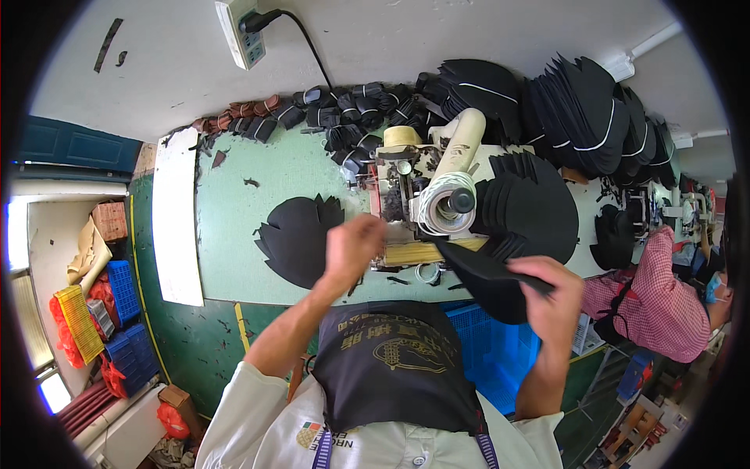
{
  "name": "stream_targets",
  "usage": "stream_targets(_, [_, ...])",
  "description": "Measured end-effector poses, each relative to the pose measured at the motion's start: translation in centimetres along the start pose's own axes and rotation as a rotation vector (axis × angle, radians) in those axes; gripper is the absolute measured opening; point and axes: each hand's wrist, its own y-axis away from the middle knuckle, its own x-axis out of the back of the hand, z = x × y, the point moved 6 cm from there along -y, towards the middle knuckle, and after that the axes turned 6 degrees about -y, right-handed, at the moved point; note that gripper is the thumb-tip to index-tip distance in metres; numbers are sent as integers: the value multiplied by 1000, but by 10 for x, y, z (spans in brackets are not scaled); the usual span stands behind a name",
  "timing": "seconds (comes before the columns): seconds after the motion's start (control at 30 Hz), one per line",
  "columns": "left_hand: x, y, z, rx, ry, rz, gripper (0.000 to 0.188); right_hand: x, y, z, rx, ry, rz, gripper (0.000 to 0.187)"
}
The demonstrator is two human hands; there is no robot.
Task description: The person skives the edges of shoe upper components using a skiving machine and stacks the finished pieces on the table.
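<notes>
Head view. A black sheet (491, 283) is held in the right hand (556, 285), its far edge being pinched in the grip between thumb and fingers. The sheet is bent and tilted, and is suspended in front of a cream-coloured bench machine (461, 148), with its narrow end directed toward the machine's yellow front strip (418, 253); whether the two are in contact cannot be told. The left hand (353, 246) is placed just beside the machine's front left corner with its fingers curled; whether anything is pinched in that grip cannot be told.

White cord (434, 205) is wound about the machine's round end. The machine is carried on a pale green desk (226, 180). To its left, black toothed pieces (295, 246) are laid, partly covered by the left hand; to its right, a fanned stack (547, 207) of similar black pieces is seen. Along the wall, large black bundles (582, 117) are bound with white ties, and small dark rolls (319, 116) are lined up farther left. A blue crate (492, 344) is positioned below the sheet, beside the black apron (391, 359).
</notes>
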Motion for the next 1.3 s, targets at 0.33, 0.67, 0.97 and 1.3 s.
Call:
stream_targets(0.33, [113, -30, -97, -175, -968, -21, 85, 10, 26, 56, 215, 580, 297, 50])
stream_targets(0.67, [80, 2, 29, -233, -662, -646, 16, -170, 60, 65, 91, -286, -285, 30])
stream_targets(0.97, [20, -19, 54, -138, -778, -680, 28, -214, 54, 95, -704, -1086, -325, 36])
stream_targets(1.3, [-26, 2, 61, -567, -971, -189, 17, -179, 32, 116, -365, -404, 2, 32])
